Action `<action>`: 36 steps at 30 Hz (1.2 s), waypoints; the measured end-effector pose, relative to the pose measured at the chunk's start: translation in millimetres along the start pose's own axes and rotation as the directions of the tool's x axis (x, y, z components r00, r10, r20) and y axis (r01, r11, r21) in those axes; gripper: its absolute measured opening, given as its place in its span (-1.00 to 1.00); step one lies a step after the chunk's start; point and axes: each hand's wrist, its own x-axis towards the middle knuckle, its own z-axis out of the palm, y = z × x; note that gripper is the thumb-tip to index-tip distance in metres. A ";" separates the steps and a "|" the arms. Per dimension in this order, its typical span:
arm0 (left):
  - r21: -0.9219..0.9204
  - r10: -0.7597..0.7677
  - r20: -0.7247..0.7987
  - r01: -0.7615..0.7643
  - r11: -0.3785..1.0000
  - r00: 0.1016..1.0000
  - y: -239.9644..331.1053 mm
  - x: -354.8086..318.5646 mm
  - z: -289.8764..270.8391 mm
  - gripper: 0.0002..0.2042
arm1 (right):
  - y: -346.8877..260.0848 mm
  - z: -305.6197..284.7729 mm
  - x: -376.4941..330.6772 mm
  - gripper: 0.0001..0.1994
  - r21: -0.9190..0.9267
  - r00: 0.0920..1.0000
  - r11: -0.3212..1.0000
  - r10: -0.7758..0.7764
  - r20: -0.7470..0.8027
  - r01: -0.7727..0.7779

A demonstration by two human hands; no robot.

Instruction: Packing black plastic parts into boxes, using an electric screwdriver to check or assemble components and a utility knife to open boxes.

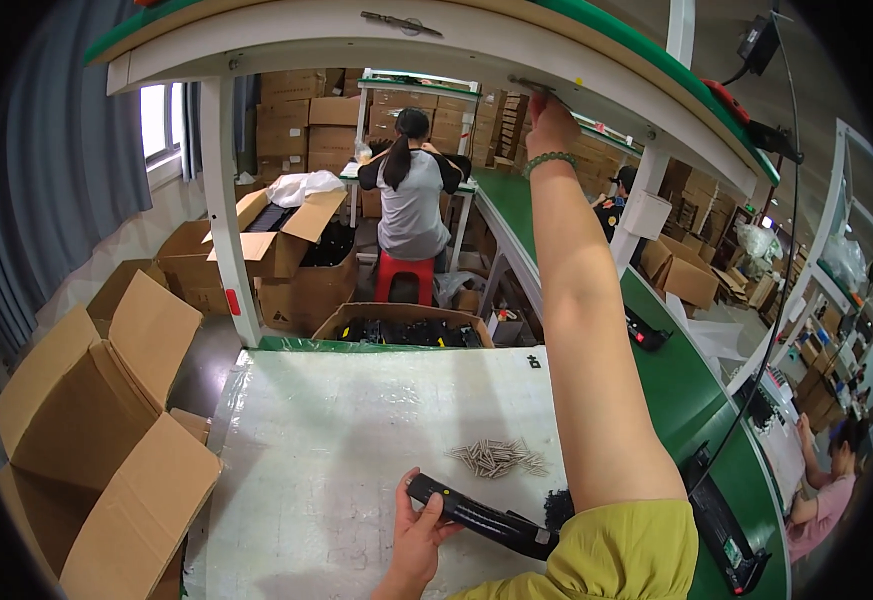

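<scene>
My left hand (418, 535) grips one end of a long, curved, glossy black plastic part (491, 518), thumb on top, just above the white work surface (296, 450). The part's other end reaches toward my right sleeve. Raised high, my right hand (553, 128) has its fingers closed at a slim dark metal tool (534, 84) against the white shelf beam (306, 52); the exact kind of tool is too small to tell. A pile of small silvery pins (497, 458) lies on the white surface. Small black pieces (558, 508) sit beside the part, partly hidden by my sleeve.
Another slim metal tool (401, 22) is on the beam to the left. An open carton (106, 430) stands at the left. Beyond the table is a box of black parts (406, 332). Black assemblies (721, 530) lie on the green bench at right. A person (412, 200) sits ahead.
</scene>
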 end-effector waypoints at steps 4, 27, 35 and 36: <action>0.014 0.015 -0.009 -0.014 1.000 1.000 0.5 2.8 -9.2 -0.50 | -48.6 2.0 -9.4 -0.94 0.728 0.585 0.210 0.751 0.308 -0.653; 0.094 0.058 -0.025 -0.055 0.994 0.998 -2.9 -2.2 -2.4 -0.57 | -270.9 -77.8 -28.4 -0.86 -0.046 0.752 0.798 -0.584 -0.305 0.601; 0.115 0.112 -0.047 -0.106 0.988 0.993 4.6 0.7 -0.7 -0.58 | -272.7 -84.6 -24.8 -0.85 -0.163 0.754 0.772 -0.635 -0.164 0.615; 0.126 0.123 -0.052 -0.116 0.985 0.991 5.6 0.5 -1.1 -0.58 | -275.7 -89.1 -24.7 -0.82 -0.220 0.753 0.752 -0.651 -0.095 0.622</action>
